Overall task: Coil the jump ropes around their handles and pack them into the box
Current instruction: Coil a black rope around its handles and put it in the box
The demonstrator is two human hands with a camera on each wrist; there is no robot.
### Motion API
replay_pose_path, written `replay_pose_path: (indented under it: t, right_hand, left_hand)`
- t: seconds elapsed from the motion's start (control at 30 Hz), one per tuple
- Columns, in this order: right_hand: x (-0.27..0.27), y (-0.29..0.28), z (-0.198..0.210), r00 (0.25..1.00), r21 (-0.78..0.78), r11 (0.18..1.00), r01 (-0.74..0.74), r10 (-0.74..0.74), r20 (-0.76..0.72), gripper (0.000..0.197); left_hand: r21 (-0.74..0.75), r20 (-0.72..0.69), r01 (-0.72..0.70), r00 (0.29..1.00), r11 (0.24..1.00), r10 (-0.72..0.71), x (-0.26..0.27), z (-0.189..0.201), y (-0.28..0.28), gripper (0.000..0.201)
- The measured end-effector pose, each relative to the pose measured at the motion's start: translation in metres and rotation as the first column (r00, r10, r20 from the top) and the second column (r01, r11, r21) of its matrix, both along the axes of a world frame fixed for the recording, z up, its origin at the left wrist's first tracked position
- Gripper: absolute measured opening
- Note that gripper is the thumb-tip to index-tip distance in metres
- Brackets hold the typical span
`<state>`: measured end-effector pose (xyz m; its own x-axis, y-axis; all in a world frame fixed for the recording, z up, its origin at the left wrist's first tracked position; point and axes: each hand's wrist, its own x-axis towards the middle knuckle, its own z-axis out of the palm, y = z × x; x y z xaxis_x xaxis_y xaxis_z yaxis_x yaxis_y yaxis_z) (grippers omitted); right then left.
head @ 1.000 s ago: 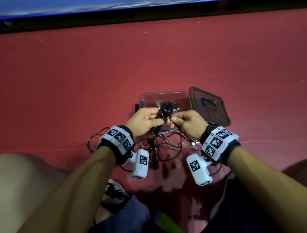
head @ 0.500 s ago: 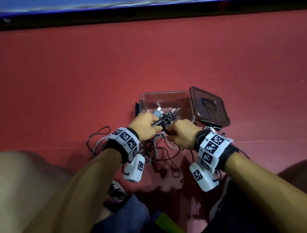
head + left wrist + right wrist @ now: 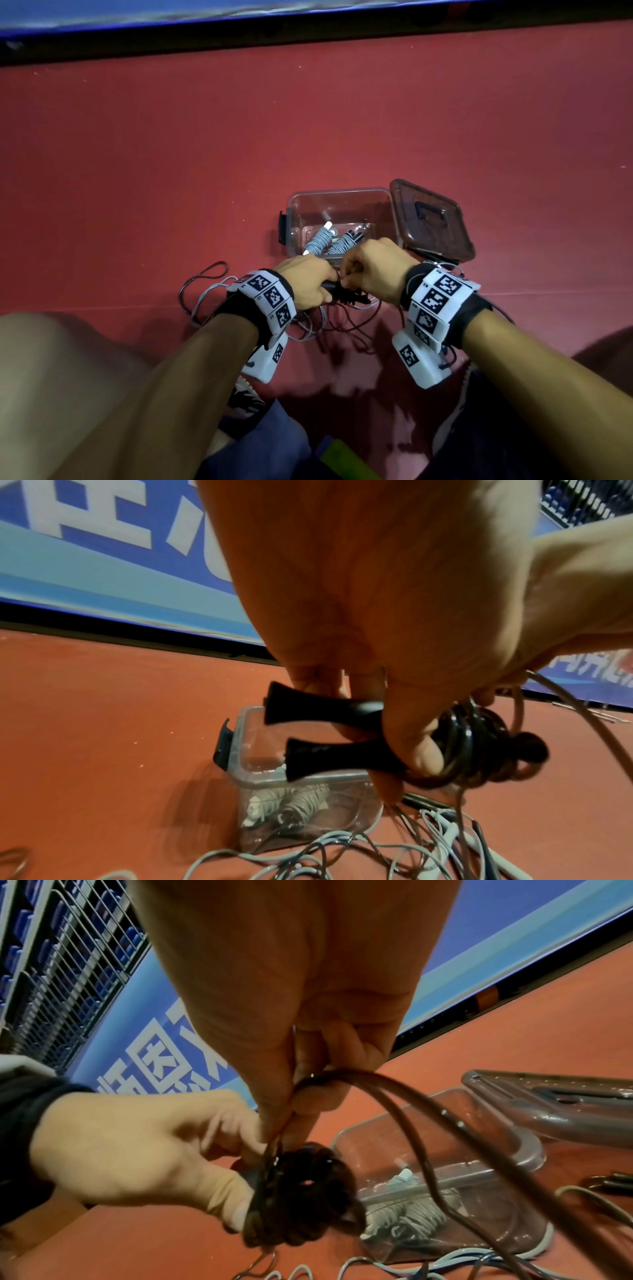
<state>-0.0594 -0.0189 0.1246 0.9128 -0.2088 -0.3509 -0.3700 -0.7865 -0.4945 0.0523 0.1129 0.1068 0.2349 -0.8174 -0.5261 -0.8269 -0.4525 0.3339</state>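
Red floor [image 3: 171, 154] carries a clear box [image 3: 339, 205], open, its brown lid [image 3: 431, 219] lying just beside it on the right. Inside the box: one grey rope bundle [image 3: 329, 241], already wound. Loose grey and dark cords [image 3: 205, 294] lie tangled on the floor near the box. Left hand [image 3: 308, 284] curled around two black handles [image 3: 325, 718], held side by side above the tangle. Right hand [image 3: 373, 270] pinches the dark rope [image 3: 428, 1123] where it meets the coil [image 3: 301, 1194] on the handles.
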Motion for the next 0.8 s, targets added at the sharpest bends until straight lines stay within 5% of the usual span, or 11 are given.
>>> replay_pose_path:
  t: [0.13,0.27,0.43,0.57,0.8]
  right_hand:
    - [-0.002,-0.013,-0.005,0.990,0.021,0.991,0.132,-0.133,0.052,0.028]
    - [-0.007,-0.020,-0.008,0.947,0.217,0.942,0.257,-0.290,0.140,0.017]
    - [-0.009,-0.023,-0.013,0.855,0.617,0.732,0.289,-0.487,0.177,0.014]
    - [-0.014,-0.019,-0.015,0.868,0.624,0.715,0.316,-0.484,0.115,0.018]
    - [-0.009,-0.011,0.001,0.924,0.522,0.798,0.300,-0.380,0.050,0.035]
  left_hand:
    - [-0.038,-0.122,-0.032,0.992,0.999,0.028,0.011,-0.005,0.003,0.020]
    - [-0.116,-0.380,-0.175,0.917,0.978,0.119,0.019,-0.007,0.006,0.019]
    - [-0.123,-0.641,-0.338,0.745,0.933,0.186,0.029,0.003,0.006,0.027]
    - [-0.180,-0.708,-0.425,0.682,0.887,0.183,0.025,0.005,0.004,0.029]
    - [-0.278,-0.723,-0.514,0.668,0.812,0.176,0.017,0.012,-0.001,0.017]
